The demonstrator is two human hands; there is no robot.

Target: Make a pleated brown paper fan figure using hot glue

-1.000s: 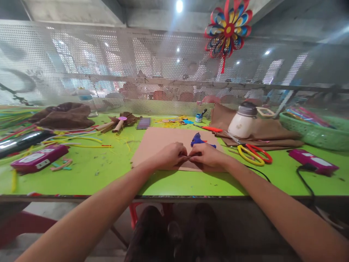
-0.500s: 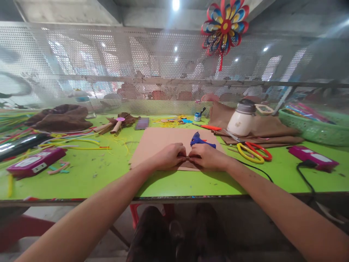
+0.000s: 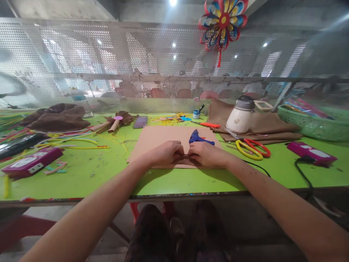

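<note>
My left hand and my right hand pinch a narrow strip of brown paper between them, near the front edge of a tan board. The fingers of both hands are curled and closed, and they hide most of the strip. Just behind my right hand a blue hot glue gun lies on the board. Its black cord seems to come out from beneath my right forearm.
Scissors, a cream bottle, folded brown sheets and a green basket lie right. Purple power strips flank the green table. A brown paper flower and brown cloth lie left.
My hands have moved slightly apart, and more of the brown strip shows between them. The whole view has shifted a little; the glue gun stays on the board.
</note>
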